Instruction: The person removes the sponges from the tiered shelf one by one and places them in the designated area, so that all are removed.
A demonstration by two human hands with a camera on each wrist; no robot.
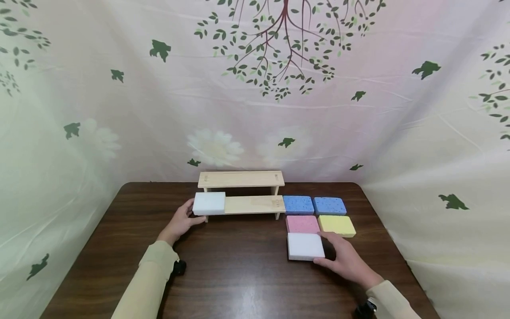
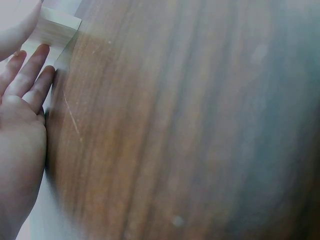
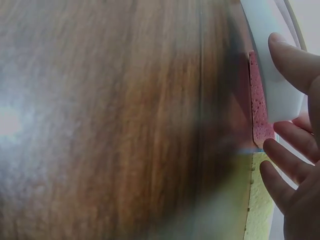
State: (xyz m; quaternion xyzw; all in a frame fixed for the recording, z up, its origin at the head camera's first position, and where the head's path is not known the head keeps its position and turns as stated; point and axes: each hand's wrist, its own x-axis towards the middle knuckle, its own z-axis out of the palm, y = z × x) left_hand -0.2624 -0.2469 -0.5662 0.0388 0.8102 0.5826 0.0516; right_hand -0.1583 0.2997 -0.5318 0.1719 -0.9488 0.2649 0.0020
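Note:
On the left end of the lower step of a wooden two-tier stand (image 1: 255, 204) lies a white sponge block (image 1: 209, 204). My left hand (image 1: 182, 222) is at that end, its fingers beside the block's left edge and its thumb near the stand's front leg. The left wrist view shows its fingers (image 2: 31, 75) loosely extended toward the wooden step. My right hand (image 1: 345, 259) pinches a second white sponge block (image 1: 304, 246) by its right side, thumb in front. In the right wrist view this block is raised over the table, its end overlapping a pink sponge (image 3: 259, 102).
To the right of the stand, two blue sponges (image 1: 298, 204) lie side by side. A yellow sponge (image 1: 337, 226) sits in front of them, beside the pink one. The dark wooden table (image 1: 239, 274) meets a printed cloth backdrop (image 1: 255, 119) behind and at both sides.

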